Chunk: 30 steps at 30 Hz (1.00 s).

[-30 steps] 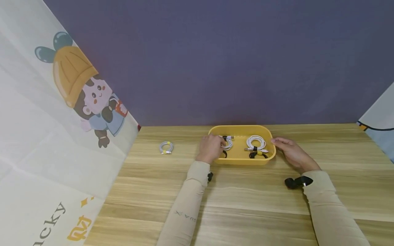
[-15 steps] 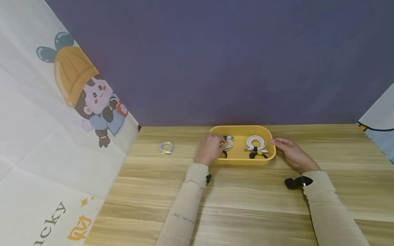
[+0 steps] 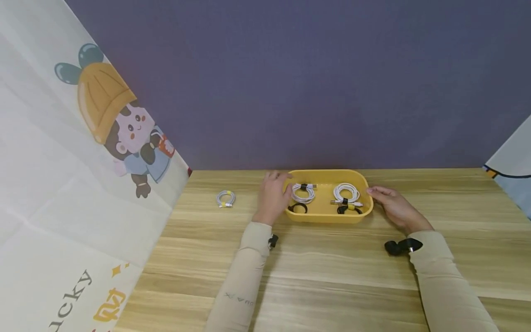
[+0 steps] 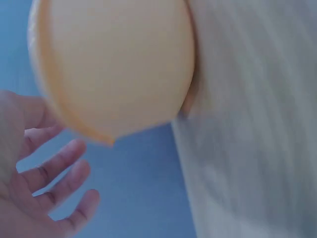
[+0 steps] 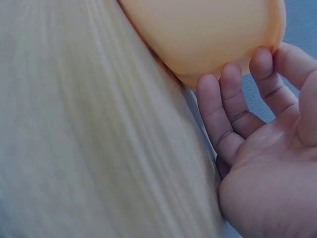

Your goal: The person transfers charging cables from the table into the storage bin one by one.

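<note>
A yellow oblong storage bin (image 3: pixel 321 218) stands on the table in the head view. Inside lie two coiled white cables, the left one (image 3: pixel 303 194) and the right one (image 3: pixel 346 192), each with a black tie. Two small black coiled cables, one at left (image 3: pixel 299 209) and one at right (image 3: pixel 349 210), lie in front of them. My left hand (image 3: pixel 272 196) is at the bin's left end, fingers spread and loosely bent, holding nothing. My right hand (image 5: pixel 267 134) pinches the right rim, with fingertips on the outer wall; the thumb's tip is partly hidden behind the rim.
A coiled grey cable (image 3: pixel 226 199) with yellow ties lies on the wooden table (image 3: pixel 323 276), left of the bin. A dark upright panel (image 3: pixel 315 83) rises behind the table. A printed white curtain (image 3: pixel 50 184) hangs along the left side.
My left hand has drawn back leftward out of the bin, uncovering the left white coil and black cable, and its fingers have spread. The right hand stays on the rim.
</note>
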Motion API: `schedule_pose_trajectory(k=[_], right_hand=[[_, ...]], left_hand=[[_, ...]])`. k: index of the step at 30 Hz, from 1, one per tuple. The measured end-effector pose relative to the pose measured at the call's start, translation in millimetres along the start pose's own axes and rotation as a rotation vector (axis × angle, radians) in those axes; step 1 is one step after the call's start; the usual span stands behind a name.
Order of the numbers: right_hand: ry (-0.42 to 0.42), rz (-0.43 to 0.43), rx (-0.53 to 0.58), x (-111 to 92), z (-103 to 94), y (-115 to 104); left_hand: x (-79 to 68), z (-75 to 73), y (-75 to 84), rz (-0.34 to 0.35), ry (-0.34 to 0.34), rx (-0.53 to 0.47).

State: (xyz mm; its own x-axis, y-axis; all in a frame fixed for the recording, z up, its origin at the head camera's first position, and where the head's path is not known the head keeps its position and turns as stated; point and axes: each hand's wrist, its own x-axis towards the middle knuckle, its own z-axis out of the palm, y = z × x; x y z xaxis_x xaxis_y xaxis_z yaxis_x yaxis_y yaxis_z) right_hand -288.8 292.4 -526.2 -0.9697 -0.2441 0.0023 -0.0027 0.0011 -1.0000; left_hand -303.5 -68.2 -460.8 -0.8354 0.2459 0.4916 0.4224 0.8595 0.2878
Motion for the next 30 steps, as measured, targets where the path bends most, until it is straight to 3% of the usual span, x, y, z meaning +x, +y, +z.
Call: schedule_pose_trajectory(k=[5,15,22,30], right_hand=[[-0.003,-0.009,0.012,-0.9,0.9,-1.2],[0.012,0.014,0.009,-0.3,1.2,-1.6],[0.013,0.001,0.042,-0.1,1.0,-0.3],[0.010,-0.007,0.053,-1.7,1.6,-2.1]], left_hand=[[-3.0,-18.5,-22.6,-0.103,0.005,-0.028],[-14.4,-53.9,-78.3,-0.350,-0.063,-0.032],[-25.4,-62.4,-105.6,-0.460,-0.110,-0.034],[-30.3,-63.8,-118.8,-0.547,-0.192,-0.002]])
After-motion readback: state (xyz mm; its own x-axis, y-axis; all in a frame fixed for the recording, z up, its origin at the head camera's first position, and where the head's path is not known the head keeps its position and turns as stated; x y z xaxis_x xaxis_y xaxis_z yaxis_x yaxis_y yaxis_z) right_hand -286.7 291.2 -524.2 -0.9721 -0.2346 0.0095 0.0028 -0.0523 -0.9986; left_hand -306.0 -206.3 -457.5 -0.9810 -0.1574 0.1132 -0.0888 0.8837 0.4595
